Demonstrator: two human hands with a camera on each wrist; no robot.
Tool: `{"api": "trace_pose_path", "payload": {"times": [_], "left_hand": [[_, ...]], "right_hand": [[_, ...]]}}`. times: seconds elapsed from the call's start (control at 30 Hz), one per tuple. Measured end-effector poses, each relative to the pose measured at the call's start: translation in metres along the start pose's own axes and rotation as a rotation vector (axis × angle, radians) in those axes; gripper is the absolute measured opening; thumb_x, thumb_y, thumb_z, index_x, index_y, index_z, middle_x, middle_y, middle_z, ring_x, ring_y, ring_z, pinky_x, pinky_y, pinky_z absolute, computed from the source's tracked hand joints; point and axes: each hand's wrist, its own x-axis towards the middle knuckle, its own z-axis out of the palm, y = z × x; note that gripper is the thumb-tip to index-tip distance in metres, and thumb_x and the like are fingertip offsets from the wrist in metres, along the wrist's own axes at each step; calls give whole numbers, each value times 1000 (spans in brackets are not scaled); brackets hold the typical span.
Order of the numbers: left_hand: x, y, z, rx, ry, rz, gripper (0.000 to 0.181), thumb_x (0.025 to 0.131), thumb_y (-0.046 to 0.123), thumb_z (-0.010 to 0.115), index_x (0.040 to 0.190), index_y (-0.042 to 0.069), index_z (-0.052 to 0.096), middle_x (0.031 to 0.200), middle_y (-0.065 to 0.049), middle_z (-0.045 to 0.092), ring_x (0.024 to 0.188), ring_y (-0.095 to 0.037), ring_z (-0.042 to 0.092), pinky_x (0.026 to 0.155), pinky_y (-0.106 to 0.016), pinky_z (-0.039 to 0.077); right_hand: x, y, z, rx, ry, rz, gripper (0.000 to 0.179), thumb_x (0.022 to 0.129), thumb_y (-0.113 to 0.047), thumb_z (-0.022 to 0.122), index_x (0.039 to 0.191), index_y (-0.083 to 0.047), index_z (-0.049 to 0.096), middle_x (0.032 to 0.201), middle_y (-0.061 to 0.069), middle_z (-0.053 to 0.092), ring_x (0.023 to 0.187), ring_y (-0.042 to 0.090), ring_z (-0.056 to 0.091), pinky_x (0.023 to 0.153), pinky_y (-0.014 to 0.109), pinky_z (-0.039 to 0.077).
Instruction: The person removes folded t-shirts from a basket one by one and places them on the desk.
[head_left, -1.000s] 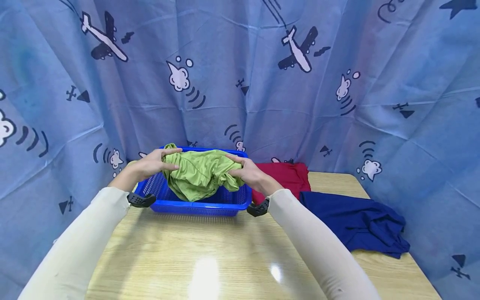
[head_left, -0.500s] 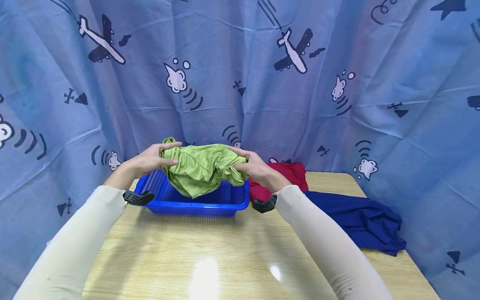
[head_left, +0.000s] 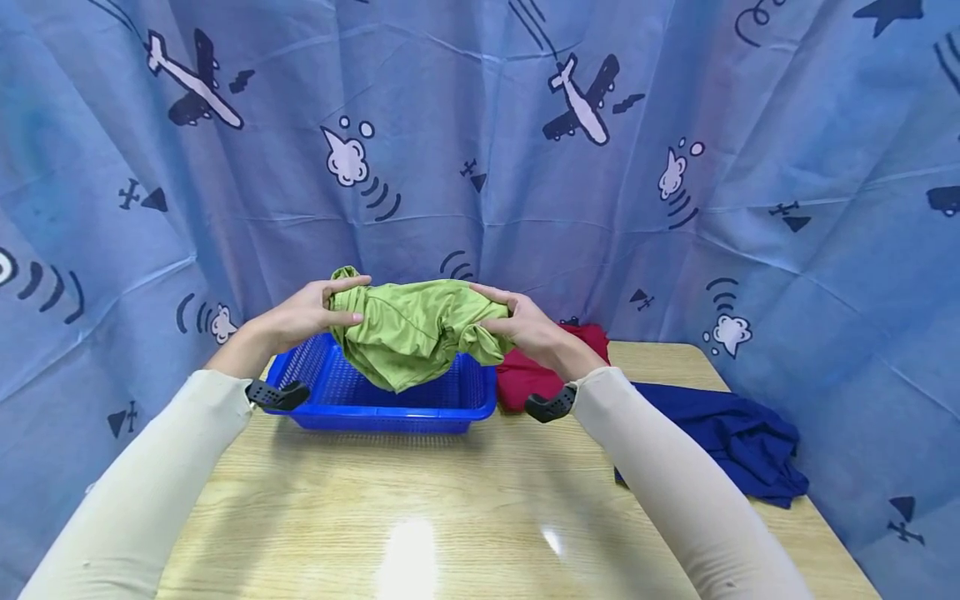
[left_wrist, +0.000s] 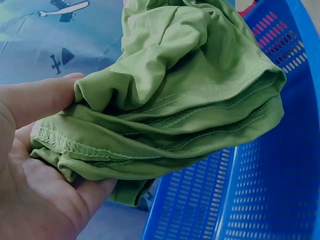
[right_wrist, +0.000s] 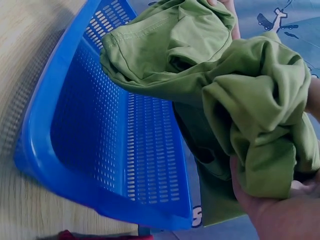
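Observation:
A crumpled light green garment (head_left: 408, 333) with stitched hems hangs between both hands, raised over the blue plastic basket (head_left: 390, 414). My left hand (head_left: 300, 317) grips its left end, thumb on one side and fingers on the other. At the other end my right hand (head_left: 536, 329) holds a bunched part of it. In the left wrist view several folded hem layers of the garment (left_wrist: 200, 110) show near the thumb. Seen from the right wrist, the basket's perforated inside (right_wrist: 150, 145) holds nothing in its visible part, and the garment (right_wrist: 255, 105) is apart from the rim.
A red cloth (head_left: 525, 379) lies right of the basket. Farther right, a navy blue cloth (head_left: 727, 442) is spread in folds near the edge of the wooden table (head_left: 420, 508). A blue patterned curtain (head_left: 420, 150) hangs close behind the table.
Both hands have lifted the green garment higher over the basket and a little to the right. The right hand has moved out farther to the right, uncovering more of the basket's inside.

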Motion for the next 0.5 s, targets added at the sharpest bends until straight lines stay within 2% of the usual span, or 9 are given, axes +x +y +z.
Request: {"api": "trace_pose_path", "payload": {"times": [0.13,0.23,0.3,0.5], "left_hand": [[4,6,5,10,-3,11,71,99,10,62,161,14,27,171,-13,11,156,-35,16,123,-59,24],[7,9,9,35,3,16,71,99,12,63,161,15,28,172,-12,9,159,-31,-3,124,-62,18],[10,11,10,41,6,10,71,99,12,63,161,16,29,172,-12,10,159,-31,-3,124,-62,18],[15,17,18,12,-7,10,71,99,10,63,161,15,28,171,-12,10,157,-30,8,123,-57,25]], "right_hand": [[-5,-1,-7,24,0,2,66,96,3,60,156,-18,42,115,0,69,90,6,69,74,21,58],[-7,-1,-12,35,2,-2,66,96,3,59,157,-16,40,119,2,68,93,6,69,76,21,58],[-8,-1,-17,29,-4,-1,67,97,3,59,158,-16,38,124,4,66,95,5,69,77,21,58],[-19,-6,-28,40,-1,16,68,99,3,56,159,-17,33,132,6,62,99,5,69,78,21,59]]}}
